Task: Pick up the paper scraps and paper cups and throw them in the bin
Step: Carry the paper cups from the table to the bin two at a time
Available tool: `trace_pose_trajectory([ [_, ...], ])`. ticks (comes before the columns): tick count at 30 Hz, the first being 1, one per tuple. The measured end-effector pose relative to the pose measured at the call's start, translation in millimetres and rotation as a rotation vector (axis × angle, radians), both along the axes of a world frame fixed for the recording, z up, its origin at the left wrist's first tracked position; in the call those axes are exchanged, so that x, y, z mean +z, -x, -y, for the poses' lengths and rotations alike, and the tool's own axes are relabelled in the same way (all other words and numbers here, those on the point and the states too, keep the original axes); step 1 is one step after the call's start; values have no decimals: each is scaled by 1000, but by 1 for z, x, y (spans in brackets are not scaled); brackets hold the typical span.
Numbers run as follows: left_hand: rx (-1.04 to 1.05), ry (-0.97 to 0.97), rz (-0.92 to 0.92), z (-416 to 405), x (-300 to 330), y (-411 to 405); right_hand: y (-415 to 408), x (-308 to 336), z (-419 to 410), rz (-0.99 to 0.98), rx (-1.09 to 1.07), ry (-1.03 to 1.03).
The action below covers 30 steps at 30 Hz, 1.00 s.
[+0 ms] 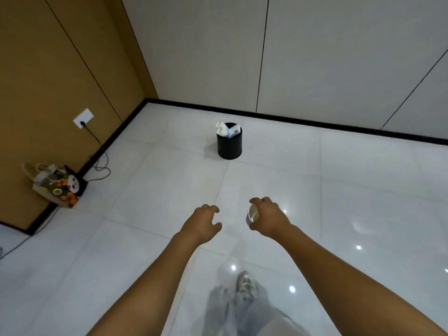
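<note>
White paper fills one black bin (229, 146) on the tiled floor (145, 190): at least two scraps (229, 130) poke out. One paper cup (252, 215) sits in the right hand (268, 218), whose grip curls around it. The left hand (204, 223) holds nothing, fingers loosely bent.

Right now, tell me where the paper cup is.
In the head view, the paper cup is gripped in the right hand, lower centre, well short of the black bin.

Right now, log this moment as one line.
right hand: holds paper cup | left hand: empty | bin: ahead, paper inside
</note>
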<state>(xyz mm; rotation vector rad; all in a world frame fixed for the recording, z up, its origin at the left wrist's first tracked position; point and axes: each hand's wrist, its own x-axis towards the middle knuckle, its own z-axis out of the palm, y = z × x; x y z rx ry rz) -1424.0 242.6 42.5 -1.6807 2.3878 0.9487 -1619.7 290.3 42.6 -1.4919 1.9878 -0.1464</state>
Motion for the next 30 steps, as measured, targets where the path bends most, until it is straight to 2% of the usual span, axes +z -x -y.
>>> trace_pose_trajectory([
  [9,21,30,16,200,10,55,56,10,206,10,3,11],
  [22,-14,-21,44,517,-11,76,76,-12,514,27,-48,-32],
  [30,-66,-31,24,677,-21,100,95,-27,662,39,-102,-65],
])
